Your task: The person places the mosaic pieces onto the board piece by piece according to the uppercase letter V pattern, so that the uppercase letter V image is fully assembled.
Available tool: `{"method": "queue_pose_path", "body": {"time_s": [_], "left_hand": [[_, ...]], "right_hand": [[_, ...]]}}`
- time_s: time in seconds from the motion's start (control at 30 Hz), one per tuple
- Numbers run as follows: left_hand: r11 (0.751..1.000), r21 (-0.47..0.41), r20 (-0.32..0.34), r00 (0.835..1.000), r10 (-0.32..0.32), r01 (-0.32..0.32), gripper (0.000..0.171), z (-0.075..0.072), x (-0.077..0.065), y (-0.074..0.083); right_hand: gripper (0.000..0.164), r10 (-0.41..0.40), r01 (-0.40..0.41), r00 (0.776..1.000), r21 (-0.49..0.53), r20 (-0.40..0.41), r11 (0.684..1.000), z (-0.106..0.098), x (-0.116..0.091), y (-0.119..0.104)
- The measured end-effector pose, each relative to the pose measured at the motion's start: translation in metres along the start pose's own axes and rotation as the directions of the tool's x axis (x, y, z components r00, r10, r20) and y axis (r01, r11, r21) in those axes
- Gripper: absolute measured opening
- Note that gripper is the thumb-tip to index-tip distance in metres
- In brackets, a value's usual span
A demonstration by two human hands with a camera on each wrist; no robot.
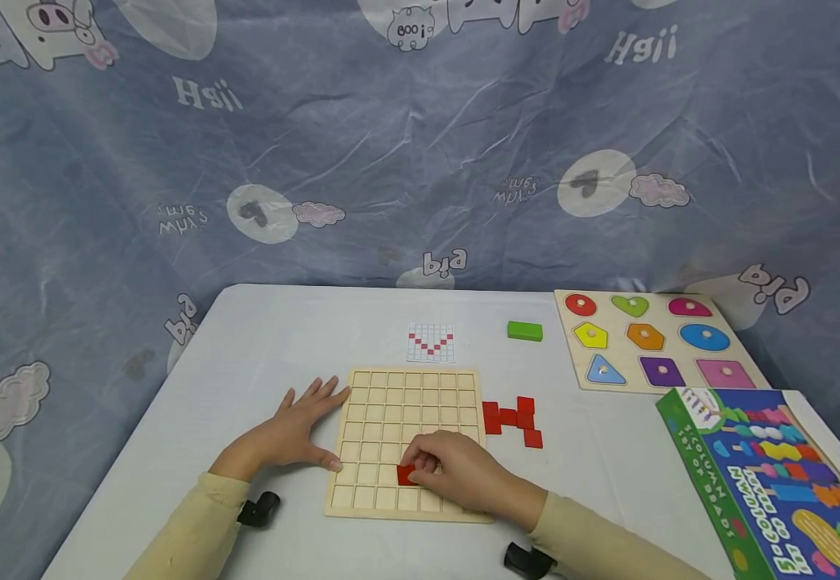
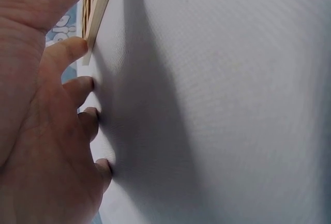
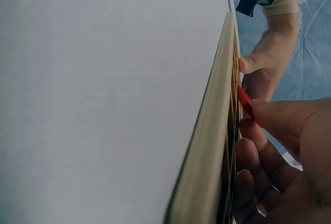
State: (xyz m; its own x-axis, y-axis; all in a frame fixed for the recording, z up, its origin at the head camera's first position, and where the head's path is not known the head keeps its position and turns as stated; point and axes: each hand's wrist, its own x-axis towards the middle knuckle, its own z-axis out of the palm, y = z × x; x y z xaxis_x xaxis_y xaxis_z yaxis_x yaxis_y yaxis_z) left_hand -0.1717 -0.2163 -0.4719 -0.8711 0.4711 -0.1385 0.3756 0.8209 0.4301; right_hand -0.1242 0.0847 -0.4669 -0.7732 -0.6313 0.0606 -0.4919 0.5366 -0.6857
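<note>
The right hand (image 1: 456, 471) pinches a red tile (image 1: 405, 475) at the lower middle of the wooden grid board (image 1: 396, 413); the left hand (image 1: 283, 431), fingers spread, touches the board's left edge

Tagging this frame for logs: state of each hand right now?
Left hand: open, fingers spread, at the left edge of the gridded wooden board.
Right hand: closed, pinching a red tile over the board.
</note>
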Motion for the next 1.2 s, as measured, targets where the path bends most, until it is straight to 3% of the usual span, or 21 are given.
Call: {"method": "queue_pose_path", "body": {"time_s": [0.27, 0.77, 1.2], "left_hand": [[1.0, -0.005, 0.001, 1.0, 0.002, -0.002, 0.119, -0.0001, 0.0001, -0.0001], [1.0, 0.003, 0.006, 1.0, 0.001, -0.001, 0.118, -0.0019, -0.0006, 0.0024], [1.0, -0.001, 0.012, 1.0, 0.005, -0.005, 0.117, -0.0027, -0.0006, 0.0039]], "right_hand": [[0.015, -0.022, 0.02, 0.999, -0.061, -0.033, 0.998, 0.0028, -0.0005, -0.0001], [0.02, -0.052, 0.048, 0.998, -0.177, -0.019, 0.983, 0.0028, -0.0012, -0.0021], [0.02, -0.031, 0.029, 0.999, -0.176, -0.009, 0.984, 0.0022, -0.0019, -0.0055]]}}
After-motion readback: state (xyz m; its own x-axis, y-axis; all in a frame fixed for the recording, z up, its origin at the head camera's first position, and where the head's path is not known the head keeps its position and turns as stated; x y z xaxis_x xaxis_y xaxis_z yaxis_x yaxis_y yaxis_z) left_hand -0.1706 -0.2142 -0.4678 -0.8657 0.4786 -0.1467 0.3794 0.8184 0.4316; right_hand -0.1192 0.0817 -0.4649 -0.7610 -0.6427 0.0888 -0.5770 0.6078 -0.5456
